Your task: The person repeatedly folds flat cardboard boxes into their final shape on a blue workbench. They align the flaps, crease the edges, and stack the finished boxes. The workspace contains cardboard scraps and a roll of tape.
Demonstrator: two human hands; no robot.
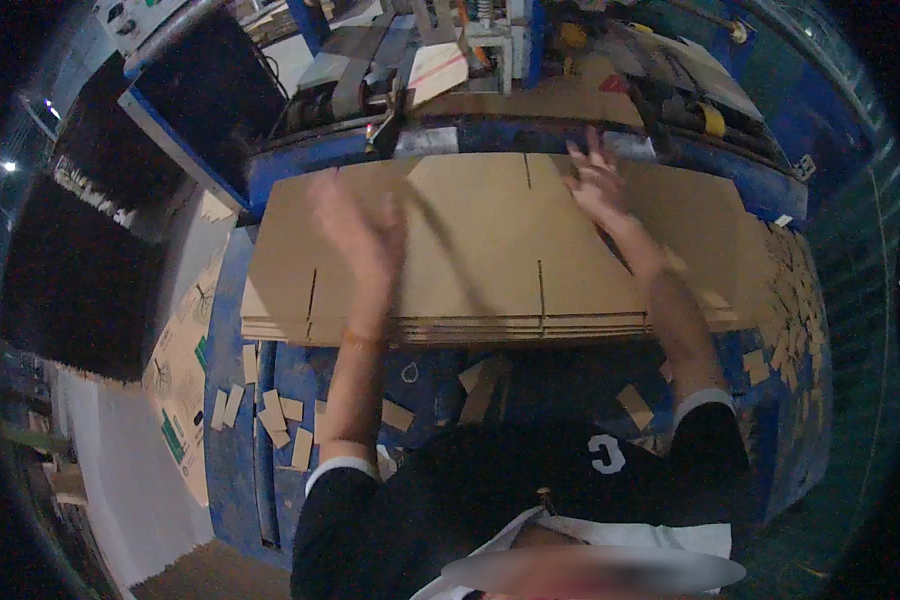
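A stack of flat brown cardboard sheets (480,250) with cut slots lies on a blue machine table (300,165) in front of me. My left hand (355,225) hovers blurred over the left part of the stack, fingers spread, holding nothing. My right hand (595,180) reaches to the far edge of the stack, fingers apart, touching or just above the top sheet. Both forearms come up from the lower edge, in black sleeves with white cuffs.
Small cardboard offcuts (280,415) litter the blue surface below the stack and pile up at the right (795,300). A machine with rollers and metal parts (450,50) stands behind the stack. A printed flat carton (185,370) leans at the left.
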